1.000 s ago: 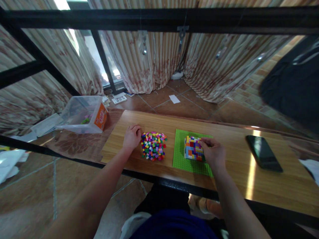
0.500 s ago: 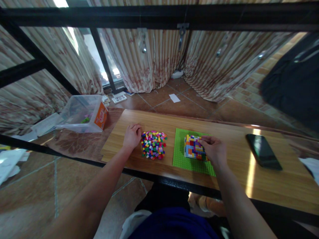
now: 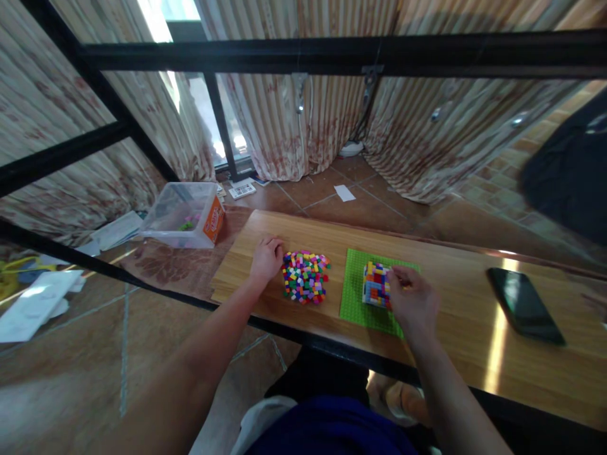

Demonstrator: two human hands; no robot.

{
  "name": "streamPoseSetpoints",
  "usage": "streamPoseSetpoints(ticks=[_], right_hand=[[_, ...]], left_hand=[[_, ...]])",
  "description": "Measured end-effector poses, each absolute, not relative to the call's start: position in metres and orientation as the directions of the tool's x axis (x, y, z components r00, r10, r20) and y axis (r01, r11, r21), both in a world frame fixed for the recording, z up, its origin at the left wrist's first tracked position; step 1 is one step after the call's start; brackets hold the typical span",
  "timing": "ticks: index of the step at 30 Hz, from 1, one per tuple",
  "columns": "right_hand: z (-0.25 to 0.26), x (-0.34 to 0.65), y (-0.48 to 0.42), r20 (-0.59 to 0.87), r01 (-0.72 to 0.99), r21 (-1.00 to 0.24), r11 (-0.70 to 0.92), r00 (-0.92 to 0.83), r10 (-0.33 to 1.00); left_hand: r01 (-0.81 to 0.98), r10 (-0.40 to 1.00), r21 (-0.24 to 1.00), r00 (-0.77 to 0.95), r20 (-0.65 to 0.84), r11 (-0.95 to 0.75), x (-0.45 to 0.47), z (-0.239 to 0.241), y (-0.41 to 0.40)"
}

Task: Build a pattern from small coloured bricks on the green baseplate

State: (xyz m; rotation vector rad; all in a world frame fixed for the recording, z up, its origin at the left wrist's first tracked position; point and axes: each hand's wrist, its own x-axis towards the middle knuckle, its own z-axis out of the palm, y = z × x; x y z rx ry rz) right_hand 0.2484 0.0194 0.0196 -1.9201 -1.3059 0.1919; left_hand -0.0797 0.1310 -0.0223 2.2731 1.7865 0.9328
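Loose, many-coloured toy bricks (image 3: 306, 278) lie in a flat pile on the wooden table. At the pile's left edge my left hand (image 3: 267, 259) rests on the wood, its fingers curled in; whatever they may hold is hidden. Right of the pile lies a green baseplate (image 3: 353, 291), carrying a block of joined coloured bricks (image 3: 375, 284) with a pale left side. Over the right part of this block is my right hand (image 3: 415, 297), thumb and fingers pinched together. What sits between its fingertips is too small to make out, and the hand covers the block's right end.
A black phone (image 3: 524, 306) lies on the table (image 3: 455, 272) to the right. A clear plastic bin (image 3: 183, 215) with an orange label stands on the floor beyond the table's left end. A black metal bar (image 3: 303, 55) crosses in front of the curtains.
The whole view has shifted, so everything appears farther right. My right hand has drawn slightly right over the brick block and its fingers have curled more. My left hand stays by the pile.
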Motion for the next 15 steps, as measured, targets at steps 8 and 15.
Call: streamPoseSetpoints(ticks=[8,15], right_hand=[[0.019,0.161,-0.011,0.345,0.757,-0.575,0.31,-0.119,0.931],[0.005,0.147,-0.014,0.255,0.813,-0.482,0.328,-0.228,0.94]], left_hand=[[0.845,0.921,0.455,0.103,0.376,-0.281,-0.079,-0.024,0.132],[0.842,0.922,0.463,0.099,0.374,-0.278,-0.079,-0.023,0.131]])
